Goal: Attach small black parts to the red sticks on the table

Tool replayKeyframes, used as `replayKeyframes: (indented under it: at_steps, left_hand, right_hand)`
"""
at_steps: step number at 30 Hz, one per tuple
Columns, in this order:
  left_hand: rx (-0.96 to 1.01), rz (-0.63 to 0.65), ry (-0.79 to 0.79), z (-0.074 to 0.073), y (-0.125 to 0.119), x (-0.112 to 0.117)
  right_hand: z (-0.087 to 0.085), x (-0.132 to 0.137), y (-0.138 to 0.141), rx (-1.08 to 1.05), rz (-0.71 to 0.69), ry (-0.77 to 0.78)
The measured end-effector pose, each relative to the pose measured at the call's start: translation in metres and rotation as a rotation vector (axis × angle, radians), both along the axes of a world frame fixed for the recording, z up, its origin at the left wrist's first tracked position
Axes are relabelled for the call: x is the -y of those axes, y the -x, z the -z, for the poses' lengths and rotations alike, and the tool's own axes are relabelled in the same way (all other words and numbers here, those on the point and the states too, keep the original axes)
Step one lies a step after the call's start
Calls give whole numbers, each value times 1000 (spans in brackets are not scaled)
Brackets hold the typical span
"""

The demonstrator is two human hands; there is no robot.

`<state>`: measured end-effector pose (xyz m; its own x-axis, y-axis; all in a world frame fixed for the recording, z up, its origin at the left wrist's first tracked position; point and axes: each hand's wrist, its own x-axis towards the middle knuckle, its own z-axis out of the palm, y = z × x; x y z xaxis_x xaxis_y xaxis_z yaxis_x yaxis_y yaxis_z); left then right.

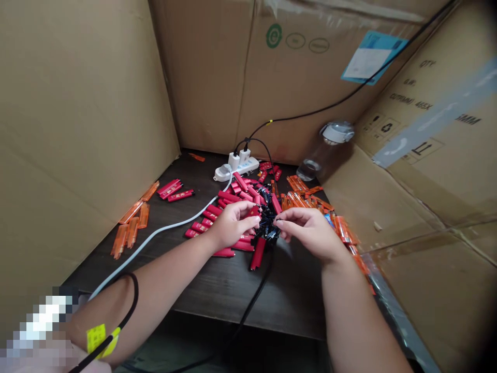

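Both of my hands are at the middle of a dark wooden table (217,280), pinching at a tangled black bundle (267,224) of small parts, too fine to make out. My left hand (233,226) has its fingertips on the bundle's left side, above a heap of red plastic lighters (229,204). My right hand (306,233) grips the right side with thumb and forefinger. One red lighter (258,254) hangs down below the bundle. Orange lighters (298,199) lie to the right of it, and a smaller orange group (130,230) lies at the far left.
Cardboard walls (77,114) enclose the table on three sides. A white power strip (236,170) with plugged-in chargers stands at the back, beside a clear water bottle (324,153). A white cable (155,233) and a black cable (256,290) cross the tabletop. A yellow tag (96,338) hangs on my left wrist.
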<state>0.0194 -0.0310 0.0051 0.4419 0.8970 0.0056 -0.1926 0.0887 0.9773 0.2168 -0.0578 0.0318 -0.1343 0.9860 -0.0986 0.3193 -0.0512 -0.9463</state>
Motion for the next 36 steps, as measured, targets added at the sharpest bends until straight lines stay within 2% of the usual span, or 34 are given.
replayKeyframes:
  at_steps: [5, 8, 12, 17, 22, 29, 36]
  left_hand:
    - [-2, 50, -44, 4, 1, -1]
    - [5, 71, -38, 7, 0, 0]
    - [13, 99, -67, 10, -1, 0]
    - [-24, 52, -202, 15, -3, -1]
    - [-130, -8, -259, 14, -4, 1]
    - [-182, -51, -423, 9, -3, 1]
    - [-197, -118, -420, 11, -3, 1]
  right_hand:
    - [4, 1, 6, -288, 47, -21]
    - [7, 1, 7, -372, 74, -26]
    - [10, 0, 11, -387, 42, -34]
    - [15, 1, 12, -413, -9, -74]
    - [16, 2, 13, -396, -48, -108]
    - [9, 3, 22, -327, 15, -206]
    - [10, 3, 24, -297, 42, -231]
